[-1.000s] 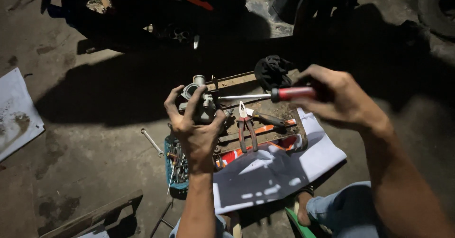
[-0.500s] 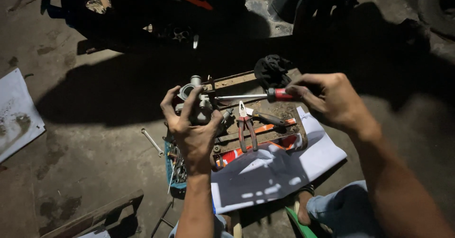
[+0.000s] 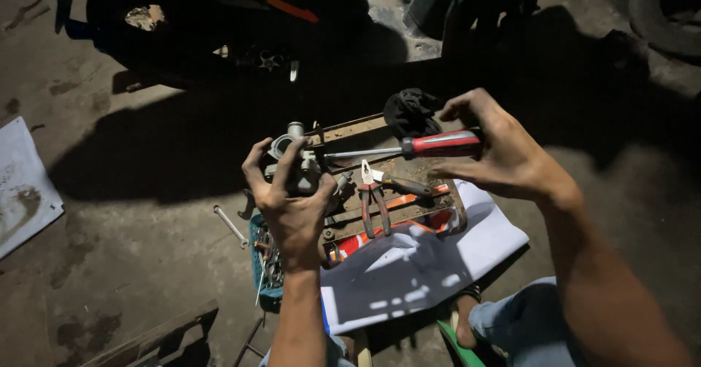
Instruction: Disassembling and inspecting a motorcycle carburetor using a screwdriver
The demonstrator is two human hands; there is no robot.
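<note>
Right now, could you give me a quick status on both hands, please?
Left hand grips grey metal engine part. Right hand holds red-handled screwdriver, tip at the part. Pliers lie below, clear.

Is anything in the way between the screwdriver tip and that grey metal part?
Nothing visible. The red-handled screwdriver in the right hand points straight at the grey metal engine part gripped by the left hand; its tip seems to touch it.

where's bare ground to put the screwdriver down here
Bare concrete lies left of the wrench, between it and the white sheet at the left edge. The wooden tray is crowded with pliers, and the blue basket is full. The right hand holds the screwdriver.
</note>
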